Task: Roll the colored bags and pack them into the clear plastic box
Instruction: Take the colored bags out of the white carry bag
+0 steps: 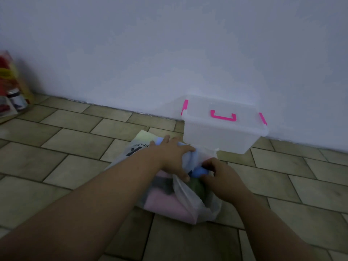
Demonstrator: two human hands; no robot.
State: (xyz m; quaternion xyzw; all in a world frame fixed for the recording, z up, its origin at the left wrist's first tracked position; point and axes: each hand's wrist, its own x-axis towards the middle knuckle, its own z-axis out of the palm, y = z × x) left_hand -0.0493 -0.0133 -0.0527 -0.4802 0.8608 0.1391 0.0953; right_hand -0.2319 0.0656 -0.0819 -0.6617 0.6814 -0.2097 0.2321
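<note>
Head view: my left hand [172, 157] lies on top of the white bag [190, 196] on the floor [75, 140]. Its fingers bend over the thin plastic and hold it down, with the thumb at the bag's mouth. My right hand [219, 174] is at that mouth too. Its fingers and thumb are curled in close, and they seem to pinch the blue bag [199, 171] that peeks out between my two hands. A pink bag [162, 202] and a green bag [197, 187] show through the white plastic, so the colored bags are in there and not rolled yet. A printed bag [137, 146] lies flat under my left wrist. The box [220, 136] sits just past my hands, by the wall, and its lid [203, 108] is on. It looks empty, but the plastic is cloudy. I think I am at the very start, getting the first bag out. Next I should pull the blue bag free while my left hand keeps the white bag from sliding. Then I need a flat spot to roll it. The lid has to come off before anything goes in.
</note>
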